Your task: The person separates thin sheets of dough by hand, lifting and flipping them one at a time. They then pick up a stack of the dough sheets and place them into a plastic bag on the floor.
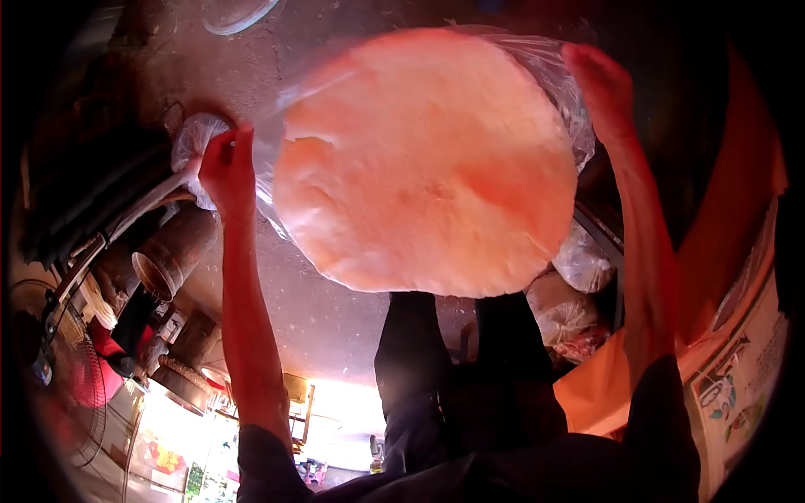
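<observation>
A large, round, pale slab (428,168) fills the middle of the view, looking like flattened dough, with clear plastic film (549,71) round its upper and side edges. At its left, my left hand (228,168) is closed in a pinch on the film's edge. Up at the right, my right hand (599,88) is closed round the film's gathered corner. The slab's underside is hidden, so what bears it cannot be made out.
On the left are a metal pot (172,251) and a wire fan guard (80,386). Tied plastic bags (579,260) lie low at the right beside an orange sheet (591,394). A clear rim (239,17) shows at the top left.
</observation>
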`<state>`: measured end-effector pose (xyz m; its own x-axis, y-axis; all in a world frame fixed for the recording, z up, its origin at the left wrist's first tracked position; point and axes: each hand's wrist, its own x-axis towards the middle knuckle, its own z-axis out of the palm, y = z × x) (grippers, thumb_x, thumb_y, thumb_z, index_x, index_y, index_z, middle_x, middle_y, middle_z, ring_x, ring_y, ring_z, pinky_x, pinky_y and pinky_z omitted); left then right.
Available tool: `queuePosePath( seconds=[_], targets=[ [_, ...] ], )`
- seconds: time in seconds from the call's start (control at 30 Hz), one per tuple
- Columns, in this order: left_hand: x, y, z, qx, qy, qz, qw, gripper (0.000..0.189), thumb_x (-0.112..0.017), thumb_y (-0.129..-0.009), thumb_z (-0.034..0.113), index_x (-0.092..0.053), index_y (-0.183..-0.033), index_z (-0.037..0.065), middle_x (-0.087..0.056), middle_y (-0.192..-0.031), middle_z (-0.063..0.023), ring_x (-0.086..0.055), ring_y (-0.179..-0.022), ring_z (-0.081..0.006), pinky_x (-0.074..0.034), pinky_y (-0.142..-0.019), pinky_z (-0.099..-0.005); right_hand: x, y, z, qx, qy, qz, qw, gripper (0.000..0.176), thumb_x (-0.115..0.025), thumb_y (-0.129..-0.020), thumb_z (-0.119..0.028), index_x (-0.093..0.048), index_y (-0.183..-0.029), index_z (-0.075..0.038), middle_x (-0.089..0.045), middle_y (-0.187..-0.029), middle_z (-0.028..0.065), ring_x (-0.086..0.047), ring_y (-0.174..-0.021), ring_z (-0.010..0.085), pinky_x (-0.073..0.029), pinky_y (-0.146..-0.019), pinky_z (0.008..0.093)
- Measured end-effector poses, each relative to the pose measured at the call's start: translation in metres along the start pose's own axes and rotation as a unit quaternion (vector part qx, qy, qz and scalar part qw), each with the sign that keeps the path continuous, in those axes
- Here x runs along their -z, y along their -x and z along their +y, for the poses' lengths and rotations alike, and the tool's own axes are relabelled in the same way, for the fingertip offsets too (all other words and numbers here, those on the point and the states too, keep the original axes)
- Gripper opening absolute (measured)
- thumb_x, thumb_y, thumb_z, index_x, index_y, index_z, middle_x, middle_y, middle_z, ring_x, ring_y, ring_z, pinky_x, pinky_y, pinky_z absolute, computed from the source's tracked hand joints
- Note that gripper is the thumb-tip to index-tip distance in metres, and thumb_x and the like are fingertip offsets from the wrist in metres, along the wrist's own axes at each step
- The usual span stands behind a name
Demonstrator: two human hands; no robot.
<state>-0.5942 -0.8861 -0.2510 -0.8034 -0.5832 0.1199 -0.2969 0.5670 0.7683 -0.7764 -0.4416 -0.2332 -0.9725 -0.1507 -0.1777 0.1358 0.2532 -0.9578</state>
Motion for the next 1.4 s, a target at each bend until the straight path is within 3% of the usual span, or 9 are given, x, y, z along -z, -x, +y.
queuePosePath(
  seconds=[0.13, 0.2, 0.27, 0.6, 0.8, 1.03, 1.13, 1.3, 1.4],
  targets=[
    [0.018, 0.067, -0.048, -0.068, -0.227, 0.015, 0.971, 0.036, -0.07, -0.089, 0.026, -0.063, -0.11, -0.002, -0.064, -0.087, -0.0051, -0.056, -0.074, -0.0119, -0.047, -0.065, -0.0283, 0.032, 0.041, 0.032, 0.008, 0.095, 0.058, 0.994, 0.026, -0.071, -0.089, -0.026, -0.068, -0.104, -0.005, -0.067, -0.096, -0.0013, -0.061, -0.086, 0.0088, -0.048, -0.077, 0.0221],
    [0.025, 0.116, -0.085, 0.328, 0.036, -0.096, 0.939, 0.038, -0.067, -0.09, 0.023, -0.059, -0.118, -0.002, -0.065, -0.1, -0.0083, -0.06, -0.084, -0.0149, -0.049, -0.072, -0.0316, 0.041, 0.073, 0.055, -0.095, 0.119, 0.048, 0.987, 0.029, -0.07, -0.089, -0.031, -0.068, -0.104, -0.007, -0.067, -0.095, -0.0014, -0.061, -0.086, 0.0086, -0.049, -0.075, 0.0222],
    [0.025, 0.174, -0.087, 0.428, 0.158, -0.116, 0.882, 0.032, -0.064, -0.091, 0.018, -0.061, -0.116, -0.001, -0.064, -0.104, -0.0078, -0.061, -0.092, -0.0155, -0.05, -0.076, -0.0329, 0.05, 0.11, 0.082, -0.32, -0.03, -0.026, 0.947, 0.031, -0.069, -0.088, -0.037, -0.069, -0.103, -0.011, -0.067, -0.088, -0.0012, -0.061, -0.078, 0.0079, -0.048, -0.068, 0.0227],
    [0.046, 0.234, -0.027, 0.471, 0.27, -0.135, 0.829, 0.017, -0.057, -0.094, 0.016, -0.061, -0.11, 0.009, -0.059, -0.093, 0.0034, -0.055, -0.082, -0.0092, -0.046, -0.069, -0.0273, 0.032, 0.195, 0.086, -0.378, -0.07, 0.061, 0.921, 0.039, -0.066, -0.089, -0.045, -0.066, -0.114, -0.016, -0.067, -0.104, 0.0011, -0.064, -0.082, 0.0144, -0.053, -0.068, 0.0341],
    [0.079, 0.257, -0.054, 0.397, 0.381, -0.196, 0.812, 0.008, -0.061, -0.091, 0.019, -0.059, -0.094, 0.012, -0.055, -0.083, 0.0038, -0.053, -0.077, -0.0099, -0.043, -0.066, -0.0245, 0.059, 0.225, 0.047, -0.307, -0.158, 0.032, 0.938, 0.026, -0.062, -0.093, -0.036, -0.061, -0.096, -0.01, -0.064, -0.071, 0.0036, -0.066, -0.064, 0.0172, -0.054, -0.061, 0.0321],
    [0.128, 0.213, 0.02, 0.39, 0.328, -0.185, 0.84, 0.006, -0.064, -0.091, 0.012, -0.059, -0.095, 0.009, -0.059, -0.076, -0.0014, -0.058, -0.068, -0.0152, -0.05, -0.06, -0.028, 0.138, 0.245, -0.038, -0.178, -0.237, 0.244, 0.924, 0.036, -0.071, -0.084, -0.016, -0.058, -0.115, -0.002, -0.068, -0.094, 0.0121, -0.068, -0.083, 0.0233, -0.057, -0.075, 0.0375],
    [0.151, 0.213, 0.014, 0.401, 0.294, -0.155, 0.854, 0.009, -0.065, -0.091, 0.015, -0.061, -0.098, 0.01, -0.062, -0.074, -0.0033, -0.061, -0.063, -0.0168, -0.054, -0.06, -0.029, 0.207, 0.263, -0.045, -0.207, -0.304, 0.238, 0.899, 0.042, -0.07, -0.085, -0.014, -0.054, -0.12, -0.001, -0.067, -0.098, 0.0158, -0.067, -0.089, 0.0265, -0.056, -0.08, 0.0401],
    [0.17, 0.246, 0.026, 0.427, 0.217, -0.207, 0.853, 0.011, -0.065, -0.09, 0.016, -0.062, -0.097, 0.008, -0.063, -0.077, -0.0067, -0.066, -0.063, -0.0213, -0.058, -0.056, -0.0317, 0.396, 0.271, 0.063, -0.057, -0.732, -0.03, 0.678, 0.065, -0.075, -0.078, -0.042, -0.053, -0.119, 0.003, -0.058, -0.12, 0.0189, -0.053, -0.116, 0.0342, -0.04, -0.106, 0.0454],
    [0.17, 0.263, 0.039, 0.45, 0.201, -0.233, 0.839, 0.012, -0.064, -0.09, 0.015, -0.062, -0.098, 0.006, -0.063, -0.079, -0.008, -0.067, -0.064, -0.023, -0.059, -0.057, -0.032, 0.45, 0.249, 0.089, 0.084, -0.702, 0.106, 0.7, 0.059, -0.066, -0.087, -0.035, -0.051, -0.127, 0.005, -0.055, -0.132, 0.0197, -0.054, -0.118, 0.0336, -0.039, -0.108, 0.0486]
  ],
)
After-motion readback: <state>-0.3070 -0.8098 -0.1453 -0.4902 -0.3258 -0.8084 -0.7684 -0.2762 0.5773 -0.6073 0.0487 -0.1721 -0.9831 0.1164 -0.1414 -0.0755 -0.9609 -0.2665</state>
